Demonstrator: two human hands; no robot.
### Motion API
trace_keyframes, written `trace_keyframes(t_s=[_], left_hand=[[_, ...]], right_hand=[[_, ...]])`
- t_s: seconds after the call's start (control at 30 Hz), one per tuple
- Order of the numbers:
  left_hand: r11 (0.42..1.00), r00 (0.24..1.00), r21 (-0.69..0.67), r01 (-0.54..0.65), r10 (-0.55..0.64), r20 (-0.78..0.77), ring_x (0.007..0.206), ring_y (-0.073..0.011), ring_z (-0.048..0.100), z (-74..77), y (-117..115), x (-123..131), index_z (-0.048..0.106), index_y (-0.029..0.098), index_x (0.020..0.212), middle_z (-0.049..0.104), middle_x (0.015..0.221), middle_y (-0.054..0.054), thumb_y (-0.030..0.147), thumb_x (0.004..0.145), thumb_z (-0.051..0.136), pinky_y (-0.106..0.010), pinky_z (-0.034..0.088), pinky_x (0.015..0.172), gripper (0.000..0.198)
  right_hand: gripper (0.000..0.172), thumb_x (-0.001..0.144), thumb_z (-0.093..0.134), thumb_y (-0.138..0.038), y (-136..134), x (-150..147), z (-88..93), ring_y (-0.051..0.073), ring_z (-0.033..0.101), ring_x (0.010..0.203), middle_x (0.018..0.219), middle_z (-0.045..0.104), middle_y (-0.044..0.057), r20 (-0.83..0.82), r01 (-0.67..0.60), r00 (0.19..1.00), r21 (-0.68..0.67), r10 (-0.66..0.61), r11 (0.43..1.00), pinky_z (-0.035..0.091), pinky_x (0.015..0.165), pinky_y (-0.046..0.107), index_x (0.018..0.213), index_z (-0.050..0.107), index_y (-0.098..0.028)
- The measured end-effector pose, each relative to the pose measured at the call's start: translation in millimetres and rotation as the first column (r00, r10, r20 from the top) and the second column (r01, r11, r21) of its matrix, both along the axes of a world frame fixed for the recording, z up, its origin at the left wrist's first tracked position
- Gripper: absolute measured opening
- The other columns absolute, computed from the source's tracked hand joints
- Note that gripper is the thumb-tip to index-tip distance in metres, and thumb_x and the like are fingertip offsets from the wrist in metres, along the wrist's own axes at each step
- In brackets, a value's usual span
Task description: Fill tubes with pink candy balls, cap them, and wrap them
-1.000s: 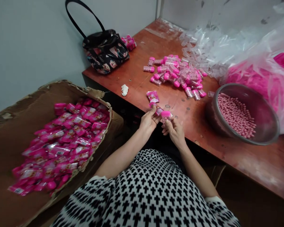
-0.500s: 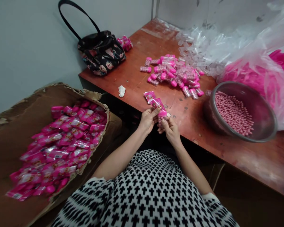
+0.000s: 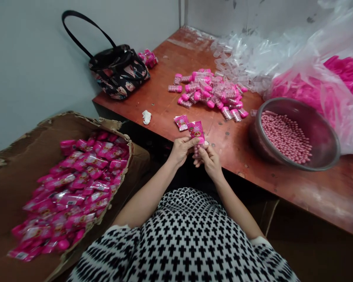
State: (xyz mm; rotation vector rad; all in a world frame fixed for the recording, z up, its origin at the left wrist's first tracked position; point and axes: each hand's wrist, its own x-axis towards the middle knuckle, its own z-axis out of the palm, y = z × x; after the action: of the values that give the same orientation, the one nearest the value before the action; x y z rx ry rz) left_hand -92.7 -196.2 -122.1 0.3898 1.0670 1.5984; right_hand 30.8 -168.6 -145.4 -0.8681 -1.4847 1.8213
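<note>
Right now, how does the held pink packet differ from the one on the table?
The held packet is pinched in the left hand; the loose packet lies untouched on the table. A pink-capped tube shows at the held packet's lower end; none shows at the loose packet. Both are printed pink.

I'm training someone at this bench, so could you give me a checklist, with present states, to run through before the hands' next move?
1. Left hand grips the pink packet: ok, pinched near its lower end.
2. Right hand is on the bead-filled bottle: ok, its fingers are at the lower part.
3. Bottle is fully inside the packet: cannot tell, fingers cover where they meet.
4. Another packet is near the hands: ok, it lies on the table just beyond them.
5. Bead bowl stands upright: ok.
6. Table is free of scraps: not ok, a crumpled white scrap lies near the edge.
</note>
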Motion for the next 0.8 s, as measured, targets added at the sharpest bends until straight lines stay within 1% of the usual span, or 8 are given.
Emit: trace_keyframes(t_s=[0.1,0.2,0.3,0.47,0.63,0.7,0.73,0.8], left_hand=[[0.999,0.997,-0.019,0.041,-0.042,-0.057,0.045,-0.0089,0.053,1.4,-1.4,0.5,0.066,0.009,0.061,0.06,0.054,-0.002,0.033,0.055,0.081,-0.022,0.044,0.047,0.029],[0.998,0.993,-0.029,0.055,-0.058,-0.106,0.046,-0.0103,0.054,-0.4,-4.0,3.2,0.067,0.008,0.063,0.061,0.055,-0.004,0.033,0.058,0.08,-0.023,0.044,0.047,0.029],[0.998,0.999,-0.048,0.035,-0.037,-0.029,0.046,-0.0106,0.055,-2.8,-6.5,3.8,0.067,0.008,0.064,0.062,0.056,-0.004,0.034,0.058,0.079,-0.024,0.045,0.048,0.029],[0.997,0.991,-0.045,-0.064,0.069,0.113,0.059,-0.0124,0.062,-5.6,-11.6,1.6,0.066,0.008,0.066,0.068,0.067,-0.007,0.029,0.056,0.081,-0.026,0.051,0.061,0.027],[0.999,0.991,-0.023,-0.047,0.049,0.125,0.059,-0.0121,0.062,-2.7,-29.1,6.2,0.067,0.008,0.069,0.068,0.067,-0.006,0.028,0.058,0.081,-0.026,0.051,0.061,0.026],[0.987,0.981,0.007,-0.162,0.16,0.109,0.067,-0.015,0.066,4.5,-42.2,-2.3,0.067,0.01,0.07,0.071,0.075,-0.007,0.029,0.058,0.081,-0.028,0.053,0.069,0.027],[0.963,0.96,0.034,-0.266,0.262,0.102,0.074,-0.0168,0.067,8.8,-49.5,-10.1,0.067,0.012,0.072,0.072,0.081,-0.007,0.032,0.059,0.081,-0.03,0.053,0.075,0.028],[0.857,0.863,0.1,-0.505,0.497,0.097,0.084,-0.0184,0.068,15.6,-62.7,-30.3,0.065,0.015,0.079,0.072,0.09,-0.006,0.046,0.065,0.074,-0.033,0.052,0.083,0.035]], right_hand=[[0.034,0.079,0.057,-0.053,2.0,-1.5,0.9,0.008,0.058,0.046,0.066,0.063,-0.003,-0.044,-0.011,0.999,-0.083,0.007,0.996,0.05,0.041,0.019,0.086,0.052,-0.02],[0.034,0.076,0.062,-0.05,3.2,-2.5,3.0,0.008,0.058,0.046,0.064,0.062,-0.005,-0.029,0.088,0.996,-0.027,-0.089,0.996,0.051,0.041,0.02,0.089,0.049,-0.021],[0.038,0.073,0.066,-0.046,3.3,-1.5,6.5,0.01,0.06,0.048,0.064,0.062,-0.007,-0.053,0.14,0.989,-0.008,-0.14,0.99,0.053,0.044,0.022,0.095,0.046,-0.023],[0.033,0.072,0.069,-0.043,2.5,1.5,11.4,0.013,0.066,0.066,0.077,0.065,-0.003,-0.118,0.035,0.992,-0.054,-0.042,0.998,0.059,0.062,0.03,0.092,0.051,-0.023],[0.03,0.07,0.071,-0.041,3.8,-13.1,13.8,0.011,0.062,0.052,0.064,0.063,-0.006,-0.111,0.05,0.992,-0.081,-0.058,0.995,0.057,0.051,0.026,0.084,0.052,-0.022],[0.032,0.068,0.072,-0.04,3.9,-20.9,15.3,0.011,0.062,0.051,0.062,0.063,-0.006,-0.107,0.011,0.994,-0.079,-0.02,0.997,0.055,0.049,0.025,0.083,0.052,-0.021],[0.032,0.068,0.072,-0.041,4.1,-23.7,16.0,0.011,0.063,0.052,0.063,0.064,-0.005,-0.108,-0.007,0.994,-0.076,-0.001,0.997,0.055,0.048,0.024,0.084,0.052,-0.021],[0.032,0.07,0.07,-0.041,5.4,-26.3,16.6,0.011,0.063,0.052,0.064,0.065,-0.004,-0.11,-0.022,0.994,-0.066,0.014,0.998,0.053,0.047,0.023,0.084,0.051,-0.021]])
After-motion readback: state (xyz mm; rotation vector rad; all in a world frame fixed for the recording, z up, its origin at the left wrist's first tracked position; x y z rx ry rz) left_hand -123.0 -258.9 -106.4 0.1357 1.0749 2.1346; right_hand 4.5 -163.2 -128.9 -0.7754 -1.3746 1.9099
